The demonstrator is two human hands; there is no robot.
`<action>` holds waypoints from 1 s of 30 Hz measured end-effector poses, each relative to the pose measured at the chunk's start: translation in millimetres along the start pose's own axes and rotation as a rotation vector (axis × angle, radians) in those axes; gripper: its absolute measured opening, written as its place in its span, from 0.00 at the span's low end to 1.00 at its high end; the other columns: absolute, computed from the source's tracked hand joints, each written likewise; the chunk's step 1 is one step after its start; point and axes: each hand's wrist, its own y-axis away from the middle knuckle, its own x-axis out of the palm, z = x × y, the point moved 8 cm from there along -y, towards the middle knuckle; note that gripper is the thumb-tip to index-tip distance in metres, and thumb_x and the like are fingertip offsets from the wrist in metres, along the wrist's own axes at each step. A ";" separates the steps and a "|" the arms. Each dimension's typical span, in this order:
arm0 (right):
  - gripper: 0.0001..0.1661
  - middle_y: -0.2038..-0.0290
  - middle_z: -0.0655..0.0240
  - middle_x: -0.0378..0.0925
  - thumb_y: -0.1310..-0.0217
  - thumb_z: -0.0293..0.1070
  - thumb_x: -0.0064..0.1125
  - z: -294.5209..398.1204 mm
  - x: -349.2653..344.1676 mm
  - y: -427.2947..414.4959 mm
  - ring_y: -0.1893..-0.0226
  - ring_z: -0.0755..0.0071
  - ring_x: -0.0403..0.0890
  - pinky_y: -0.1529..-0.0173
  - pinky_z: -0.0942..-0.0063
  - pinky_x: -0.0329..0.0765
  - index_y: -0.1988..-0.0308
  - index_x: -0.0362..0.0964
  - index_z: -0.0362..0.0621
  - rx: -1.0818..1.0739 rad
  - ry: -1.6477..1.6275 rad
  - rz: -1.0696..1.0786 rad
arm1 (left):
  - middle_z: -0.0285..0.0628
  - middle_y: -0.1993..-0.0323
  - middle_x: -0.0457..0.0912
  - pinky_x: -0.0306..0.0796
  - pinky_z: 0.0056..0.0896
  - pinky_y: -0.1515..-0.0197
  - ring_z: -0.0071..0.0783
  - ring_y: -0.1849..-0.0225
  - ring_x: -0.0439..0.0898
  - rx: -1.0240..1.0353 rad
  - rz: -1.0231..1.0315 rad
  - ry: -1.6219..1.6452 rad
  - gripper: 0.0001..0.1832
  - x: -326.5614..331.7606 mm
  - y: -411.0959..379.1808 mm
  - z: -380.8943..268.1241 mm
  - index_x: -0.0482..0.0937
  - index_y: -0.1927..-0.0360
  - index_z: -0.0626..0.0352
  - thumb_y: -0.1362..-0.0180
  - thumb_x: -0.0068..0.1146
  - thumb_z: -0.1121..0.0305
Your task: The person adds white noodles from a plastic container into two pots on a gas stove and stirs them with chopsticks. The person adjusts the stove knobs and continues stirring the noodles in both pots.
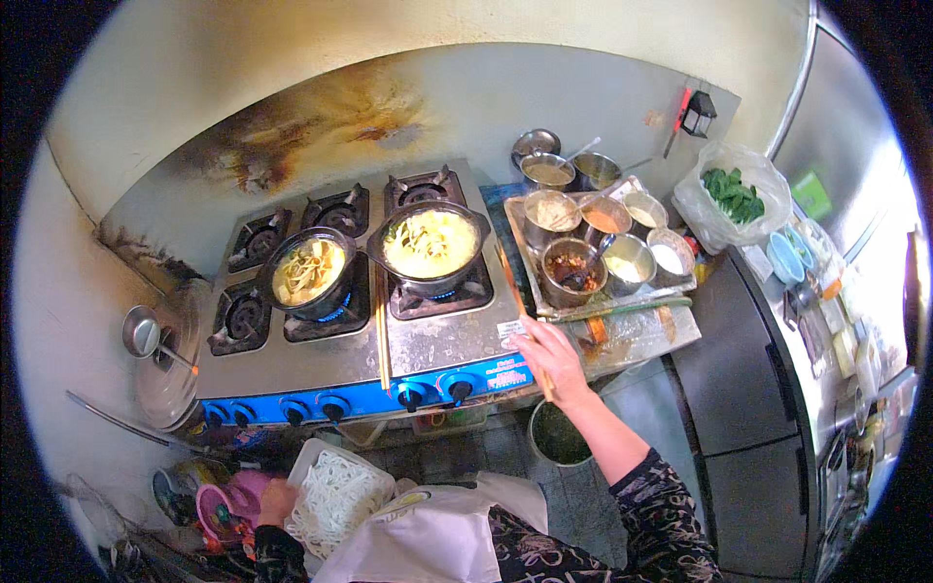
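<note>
My right hand point(550, 357) grips a long pair of wooden chopsticks point(511, 284) at the stove's right front corner. At the lower left, my left hand point(277, 501) holds the edge of a white plastic tub point(310, 455) of thick white noodles point(337, 495), close to my apron. Two black pots stand on lit burners of the gas stove point(430, 350): the left pot point(273, 288) holds broth with strips and chunks, the right pot point(475, 244) a foamy yellowish soup with strips. Between them another pair of chopsticks point(383, 328) lies over the stove's front.
Several metal seasoning pots point(574, 273) crowd a tray point(543, 306) right of the stove. Behind them hangs a lighter-like red tool point(681, 109). A plastic bag point(696, 211) holds leafy greens point(732, 197). A ladle point(142, 331) rests at left; a round bucket point(557, 437) stands on the floor.
</note>
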 end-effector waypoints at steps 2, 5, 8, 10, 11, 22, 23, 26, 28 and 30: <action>0.19 0.51 0.58 0.67 0.59 0.25 0.57 -7.8 17.5 -0.5 0.52 0.53 0.68 0.50 0.65 0.67 0.60 0.72 0.46 -0.014 0.016 0.081 | 0.54 0.74 0.76 0.69 0.48 0.65 0.52 0.69 0.75 0.036 -0.091 -0.043 0.15 6.7 6.8 10.9 0.77 0.76 0.61 0.54 0.49 0.58; 0.19 0.52 0.58 0.67 0.58 0.27 0.58 -18.4 36.9 -5.8 0.52 0.54 0.68 0.49 0.66 0.67 0.60 0.71 0.46 -0.018 0.016 0.156 | 0.53 0.74 0.76 0.68 0.47 0.65 0.51 0.69 0.75 0.034 -0.127 -0.086 0.15 15.8 15.1 21.2 0.77 0.75 0.61 0.54 0.49 0.58; 0.22 0.46 0.61 0.62 0.53 0.37 0.56 -33.4 49.6 -3.2 0.47 0.59 0.63 0.47 0.68 0.66 0.54 0.68 0.49 -0.018 0.090 0.238 | 0.55 0.74 0.76 0.69 0.47 0.65 0.52 0.69 0.75 -0.060 -0.091 -0.021 0.17 6.6 23.0 12.1 0.77 0.74 0.63 0.55 0.51 0.56; 0.26 0.45 0.61 0.60 0.54 0.42 0.58 -30.4 51.5 -7.9 0.45 0.59 0.61 0.45 0.68 0.64 0.52 0.67 0.49 -0.003 0.090 0.312 | 0.56 0.75 0.76 0.70 0.46 0.65 0.52 0.68 0.76 -0.112 -0.072 -0.008 0.18 11.3 31.7 21.0 0.77 0.73 0.64 0.56 0.52 0.56; 0.28 0.44 0.61 0.59 0.55 0.44 0.58 -29.9 52.4 -9.6 0.44 0.59 0.59 0.44 0.67 0.63 0.51 0.66 0.49 0.004 0.091 0.349 | 0.56 0.75 0.76 0.70 0.46 0.65 0.52 0.68 0.76 -0.107 -0.068 -0.031 0.18 24.5 30.8 35.2 0.77 0.73 0.64 0.56 0.52 0.56; 0.41 0.40 0.57 0.49 0.64 0.27 0.54 -29.6 26.5 -12.2 0.39 0.58 0.51 0.38 0.67 0.53 0.44 0.56 0.54 0.114 0.019 0.742 | 0.53 0.79 0.77 0.69 0.45 0.64 0.50 0.73 0.76 -0.159 -0.066 0.047 0.13 4.4 47.1 25.6 0.77 0.80 0.65 0.60 0.50 0.63; 0.41 0.40 0.57 0.50 0.64 0.27 0.54 -25.7 19.2 -16.6 0.39 0.58 0.52 0.38 0.67 0.53 0.44 0.56 0.53 0.134 0.012 0.754 | 0.53 0.79 0.77 0.69 0.45 0.64 0.50 0.73 0.76 -0.141 -0.072 0.039 0.13 13.1 46.3 34.0 0.78 0.80 0.64 0.59 0.50 0.63; 0.33 0.46 0.59 0.62 0.57 0.27 0.54 -10.8 -8.1 -31.7 0.46 0.64 0.65 0.44 0.70 0.63 0.47 0.61 0.49 0.253 -0.118 0.582 | 0.54 0.77 0.76 0.69 0.45 0.64 0.50 0.71 0.76 -0.128 -0.133 0.030 0.13 5.4 47.5 33.3 0.78 0.78 0.63 0.59 0.49 0.63; 0.29 0.51 0.61 0.68 0.53 0.28 0.54 11.1 7.7 -28.3 0.53 0.67 0.71 0.50 0.72 0.68 0.47 0.62 0.49 0.413 -0.356 0.639 | 0.54 0.77 0.76 0.69 0.46 0.64 0.50 0.70 0.76 -0.118 -0.141 0.055 0.13 -3.3 45.1 31.9 0.78 0.76 0.61 0.58 0.49 0.62; 0.25 0.59 0.64 0.74 0.50 0.30 0.54 44.3 46.2 -18.3 0.62 0.71 0.75 0.56 0.74 0.72 0.48 0.64 0.48 0.484 -0.568 0.746 | 0.54 0.76 0.76 0.69 0.46 0.64 0.50 0.70 0.76 -0.096 -0.109 0.112 0.14 -4.9 40.6 37.3 0.78 0.75 0.60 0.58 0.49 0.61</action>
